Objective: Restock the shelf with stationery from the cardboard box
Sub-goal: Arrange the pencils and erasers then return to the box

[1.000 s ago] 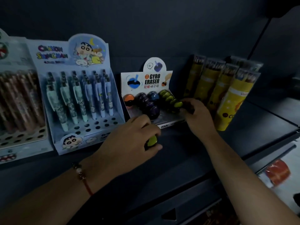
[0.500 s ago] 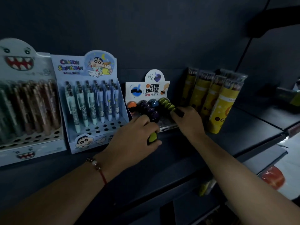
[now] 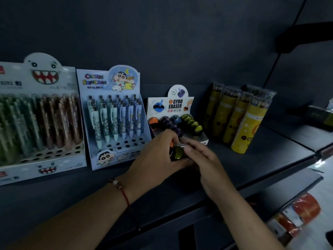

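A small white display box marked GYRO ERASER [image 3: 177, 105] stands on the dark shelf [image 3: 261, 156], holding rows of orange, purple, blue and green round erasers. In front of it my left hand [image 3: 155, 156] is closed around a few round erasers [image 3: 177, 151], a green one and an orange edge showing. My right hand [image 3: 203, 156] has its fingertips on the green eraser in my left hand. The cardboard box is out of view.
Left of the eraser box stand a Crayon Shinchan pen display [image 3: 115, 116] and a larger monster-face pen display [image 3: 39, 114]. Yellow tubes of coloured pencils [image 3: 239, 116] stand to the right. A lower shelf and an orange packet [image 3: 304, 208] show at bottom right.
My right hand has left the green row in the display box and come back to my left hand. The camera has pulled back and tilted up a little.
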Motion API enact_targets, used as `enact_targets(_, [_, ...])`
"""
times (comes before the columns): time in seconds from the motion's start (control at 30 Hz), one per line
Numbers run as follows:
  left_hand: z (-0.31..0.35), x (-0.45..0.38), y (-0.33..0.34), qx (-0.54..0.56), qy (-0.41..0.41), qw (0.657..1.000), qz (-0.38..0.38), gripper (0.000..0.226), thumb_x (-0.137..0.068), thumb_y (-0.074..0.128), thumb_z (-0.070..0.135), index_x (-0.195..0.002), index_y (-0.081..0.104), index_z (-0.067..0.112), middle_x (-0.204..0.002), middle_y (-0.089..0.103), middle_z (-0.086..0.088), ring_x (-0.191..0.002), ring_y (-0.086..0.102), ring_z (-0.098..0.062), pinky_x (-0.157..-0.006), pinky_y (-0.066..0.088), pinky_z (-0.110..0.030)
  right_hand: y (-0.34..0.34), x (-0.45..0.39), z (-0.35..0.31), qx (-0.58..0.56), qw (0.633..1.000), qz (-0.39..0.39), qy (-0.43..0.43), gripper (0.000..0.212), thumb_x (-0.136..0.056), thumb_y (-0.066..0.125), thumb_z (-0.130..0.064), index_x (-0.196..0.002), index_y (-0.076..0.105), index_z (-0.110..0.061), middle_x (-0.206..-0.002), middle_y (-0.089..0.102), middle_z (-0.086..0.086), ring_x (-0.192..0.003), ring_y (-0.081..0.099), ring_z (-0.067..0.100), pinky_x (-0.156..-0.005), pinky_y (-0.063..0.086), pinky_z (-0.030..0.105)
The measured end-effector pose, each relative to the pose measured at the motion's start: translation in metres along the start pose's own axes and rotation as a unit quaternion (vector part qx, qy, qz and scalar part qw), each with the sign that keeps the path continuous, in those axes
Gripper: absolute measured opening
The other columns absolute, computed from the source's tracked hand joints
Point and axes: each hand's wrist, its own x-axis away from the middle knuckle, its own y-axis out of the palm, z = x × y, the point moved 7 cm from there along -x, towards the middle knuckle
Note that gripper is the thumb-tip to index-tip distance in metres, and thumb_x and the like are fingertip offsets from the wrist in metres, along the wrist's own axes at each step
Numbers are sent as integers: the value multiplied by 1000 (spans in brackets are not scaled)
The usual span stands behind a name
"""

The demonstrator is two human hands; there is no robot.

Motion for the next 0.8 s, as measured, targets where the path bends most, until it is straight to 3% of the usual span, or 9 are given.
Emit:
enact_targets(0.13, [5,2,3,5,14,1000,-4,42,-77,79,37,-103,45,32,-95,52,19,-85,53,1,-63,38,-13,4,1,5,4,999,-20,31,24,-90,65,-11,-105,71,-28,-92,74,-3,-86,70,7,-71,52,17])
enact_targets(0.23, [8,5,5,30,16,999,-7,45,-75,81,44,-103,47,31,-94,52,17,-85,53,-1,-65,40,-13,0,0,6,-17,999,-10,49,20,-90,61,-5,-100,70,-20,-84,73,-5,-77,68,5,-65,51,17])
enact_targets(0.37, [9,7,4,49,16,999,1,38,-78,78,45,-101,49,35,-94,52,18,-88,53,-1,-67,37,-13,-8,-1,7,-70,996,21,54,20,-92,56,-2,-93,73,-13,-77,67,6,-67,62,13,-58,51,21])
enact_targets(0.6, [6,7,1,80,-3,997,4,25,-87,66,47,-108,53,41,-101,59,20,-95,58,1,-74,46,-12,-17,-8,15,-215,971,65,88,17,-95,51,-9,-102,67,-9,-81,70,7,-65,65,12,-54,48,21])
enact_targets(0.7, [6,7,0,73,-15,997,11,17,-90,58,52,-101,55,39,-90,60,16,-81,58,1,-64,43,-11,-20,-8,19,-243,961,92,100,17,-96,51,-14,-100,67,-11,-75,68,4,-55,59,11,-46,43,19])
enact_targets(0.8, [10,8,-1,81,-16,997,12,23,-94,47,54,-90,55,33,-68,55,11,-57,49,-4,-52,37,-18,-23,-5,19,-258,953,118,104,15,-96,53,-16,-97,67,-14,-62,60,-3,-45,46,6,-42,34,16])
